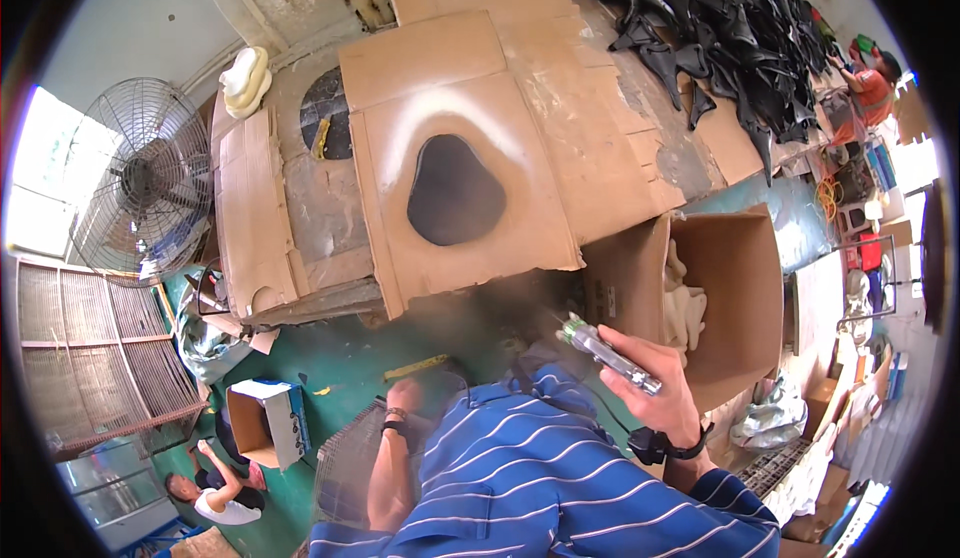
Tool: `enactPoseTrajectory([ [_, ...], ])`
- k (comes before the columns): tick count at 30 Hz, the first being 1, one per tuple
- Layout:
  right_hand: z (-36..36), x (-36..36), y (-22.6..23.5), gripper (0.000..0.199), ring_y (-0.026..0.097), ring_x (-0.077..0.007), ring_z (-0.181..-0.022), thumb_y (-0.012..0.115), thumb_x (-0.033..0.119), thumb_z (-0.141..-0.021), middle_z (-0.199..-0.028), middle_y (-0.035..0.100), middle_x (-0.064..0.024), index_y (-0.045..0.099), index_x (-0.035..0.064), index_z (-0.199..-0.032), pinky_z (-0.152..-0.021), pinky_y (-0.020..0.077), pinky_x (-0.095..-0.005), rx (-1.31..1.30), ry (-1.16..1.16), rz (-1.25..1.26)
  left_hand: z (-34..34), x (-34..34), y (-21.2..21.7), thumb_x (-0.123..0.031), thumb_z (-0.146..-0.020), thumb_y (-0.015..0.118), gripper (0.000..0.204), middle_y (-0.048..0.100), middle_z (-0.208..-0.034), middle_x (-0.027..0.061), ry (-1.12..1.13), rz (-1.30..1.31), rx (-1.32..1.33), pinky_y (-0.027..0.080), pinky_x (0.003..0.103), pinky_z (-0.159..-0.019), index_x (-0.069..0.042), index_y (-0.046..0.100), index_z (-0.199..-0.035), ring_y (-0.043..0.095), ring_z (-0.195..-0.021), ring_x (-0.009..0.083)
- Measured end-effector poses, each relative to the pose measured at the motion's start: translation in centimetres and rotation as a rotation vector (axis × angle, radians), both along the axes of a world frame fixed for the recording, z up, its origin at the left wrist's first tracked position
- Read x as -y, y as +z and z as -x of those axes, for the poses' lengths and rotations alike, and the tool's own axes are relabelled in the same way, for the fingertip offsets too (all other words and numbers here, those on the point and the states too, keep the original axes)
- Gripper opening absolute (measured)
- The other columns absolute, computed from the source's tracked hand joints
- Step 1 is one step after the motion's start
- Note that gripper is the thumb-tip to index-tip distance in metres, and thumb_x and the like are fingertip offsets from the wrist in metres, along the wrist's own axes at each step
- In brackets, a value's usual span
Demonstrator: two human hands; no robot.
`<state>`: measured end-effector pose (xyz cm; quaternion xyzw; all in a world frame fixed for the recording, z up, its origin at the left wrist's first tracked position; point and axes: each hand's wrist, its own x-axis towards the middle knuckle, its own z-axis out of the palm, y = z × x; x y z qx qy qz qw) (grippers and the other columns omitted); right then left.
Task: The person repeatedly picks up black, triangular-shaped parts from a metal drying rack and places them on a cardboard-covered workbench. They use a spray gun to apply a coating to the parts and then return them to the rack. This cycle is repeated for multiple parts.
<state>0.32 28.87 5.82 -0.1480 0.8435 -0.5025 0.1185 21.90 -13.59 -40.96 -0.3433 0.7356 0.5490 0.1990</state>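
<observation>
Right hand point(655, 373) wrapped round spray gun point(625, 364) beside open box point(735, 323), green tip point(572, 330) pointing away, prob keeps spray off shirt point(520, 458). Left hand point(404, 395) low, blurry, can't tell if open or holding anything. Cardboard point(405, 278) on table point(325, 218) likely catches overspray.

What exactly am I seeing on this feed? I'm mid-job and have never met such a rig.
There is no machine here: these are a person's own bare hands. The single picture comes from a fisheye camera on their head, looking down, so straight edges bend. The right hand holds a slim silver tool with a green end. The left hand is lower; whether it grips anything is unclear. On the table ahead lie a cardboard sheet with white around a dark rounded shape, pale pieces and a black heap. An open box stands right.
</observation>
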Motion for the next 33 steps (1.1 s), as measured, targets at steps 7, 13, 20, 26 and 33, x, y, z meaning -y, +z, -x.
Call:
enactPoseTrajectory([
  [7,2.7,1.3,-1.0,0.046,0.063,-0.0262,-0.071,0.07,-0.001,-0.081,-0.09,0.066,-0.0168,0.061,-0.0013,-0.127,-0.066,0.0499,-0.0313,-0.16,-0.206,0.011,-4.2,-2.3,1.8,-0.02,-0.082,0.057,0.019,0.072,-0.09,0.0092,-1.14,0.666,0.133,0.058,0.039,-0.078,-0.012,0.075,-0.079,0.071,-0.091,0.0271],
  [13,1.3,-2.0,-1.8,0.044,0.064,-0.0213,-0.073,0.069,-0.001,-0.082,-0.093,0.069,-0.0155,0.063,-0.0018,-0.125,-0.068,0.0498,-0.0294,-0.033,-0.301,-0.038,-3.5,-1.7,0.7,-0.035,-0.08,0.063,0.027,0.072,-0.096,0.0147,-1.042,0.642,0.187,0.057,0.041,-0.08,-0.011,0.075,-0.08,0.069,-0.094,0.0335],
  [20,0.6,-1.4,-1.1,0.045,0.068,-0.0269,-0.081,0.07,-0.001,-0.082,-0.098,0.07,-0.0185,0.062,-0.0015,-0.126,-0.073,0.0513,-0.0312,0.068,-0.048,0.03,-0.2,-0.8,-0.1,-0.009,-0.094,0.057,0.026,0.065,-0.085,0.0082,0.418,-0.437,0.147,0.053,0.034,-0.058,-0.001,0.061,-0.118,0.064,-0.07,0.019],
  [26,2.2,-0.2,-1.2,0.045,0.067,-0.0288,-0.078,0.07,0.001,-0.083,-0.097,0.069,-0.0184,0.061,-0.003,-0.126,-0.072,0.0512,-0.0319,-0.014,-0.2,0.035,3.5,-2.0,3.1,-0.004,-0.092,0.061,0.026,0.065,-0.081,0.0103,0.5,-0.361,0.128,0.052,0.034,-0.055,0.003,0.061,-0.117,0.065,-0.069,0.0216],
  [33,1.7,-2.6,-0.8,0.046,0.066,-0.0266,-0.075,0.07,-0.002,-0.08,-0.092,0.069,-0.0168,0.061,-0.003,-0.125,-0.07,0.0508,-0.0317,0.002,-0.116,-0.038,3.8,-2.6,5.1,-0.014,-0.092,0.062,0.034,0.069,-0.093,0.0097,0.295,-0.206,0.244,0.053,0.031,-0.057,-0.001,0.06,-0.123,0.067,-0.073,0.0175],
])
